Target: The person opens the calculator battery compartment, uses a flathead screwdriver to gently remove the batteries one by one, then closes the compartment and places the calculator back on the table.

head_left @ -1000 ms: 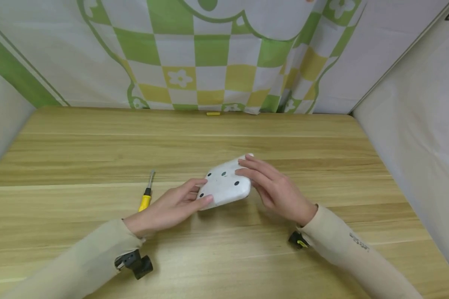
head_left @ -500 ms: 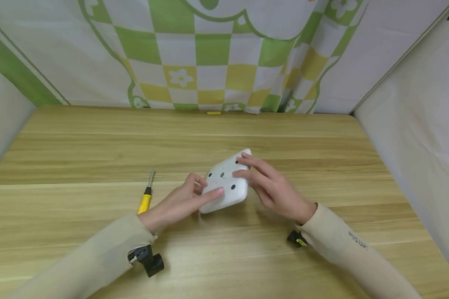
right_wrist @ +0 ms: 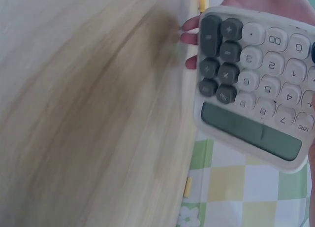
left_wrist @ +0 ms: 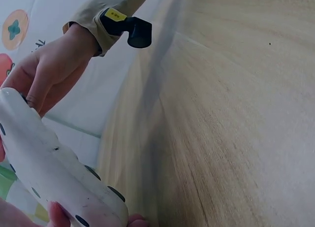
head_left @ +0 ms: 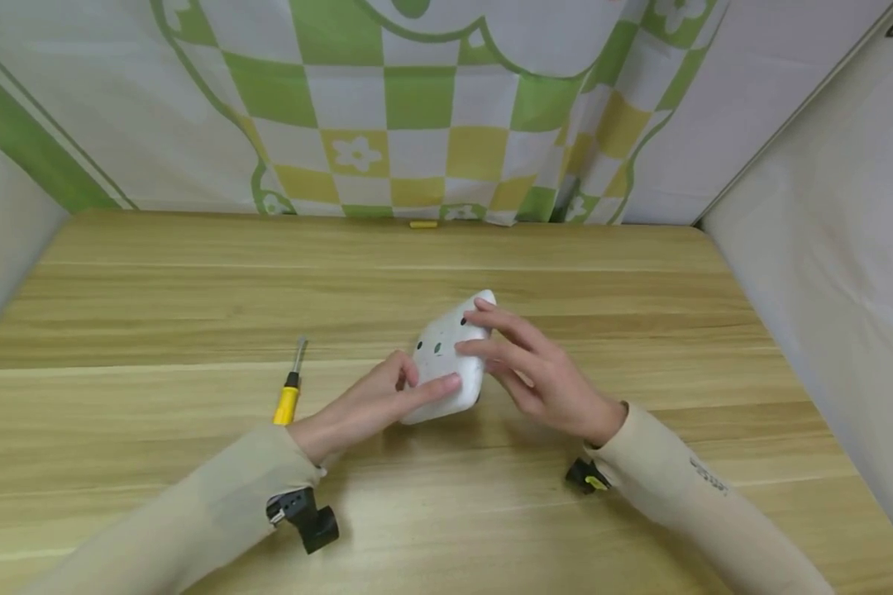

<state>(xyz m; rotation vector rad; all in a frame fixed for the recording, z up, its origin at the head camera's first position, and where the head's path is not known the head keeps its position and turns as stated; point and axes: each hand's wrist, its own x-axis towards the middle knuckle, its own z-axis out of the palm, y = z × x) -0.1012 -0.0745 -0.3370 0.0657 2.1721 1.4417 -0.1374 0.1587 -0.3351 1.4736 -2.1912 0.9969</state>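
A white calculator (head_left: 446,359) is held tilted above the table, its back with small dark round feet turned up in the head view. My left hand (head_left: 372,405) grips its left side, thumb laid across the back. At the right edge my right hand (head_left: 551,376) holds it, with fingertips on the back and the thumb mostly hidden. The right wrist view shows the front of the calculator (right_wrist: 251,84), with grey and white keys and a dark display; fingers of my left hand come out past its edge. In the left wrist view the right hand (left_wrist: 59,64) pinches the far end.
A yellow-and-black screwdriver (head_left: 288,392) lies on the wooden table (head_left: 156,314), left of my left hand. Near the back edge sits a small yellow piece (head_left: 423,225). Behind the table hangs a green, white and yellow checked curtain (head_left: 417,99).
The calculator has been tilted more steeply and shifted slightly. My left hand has moved right, its thumb reaching farther across the back. The right hand has barely moved.
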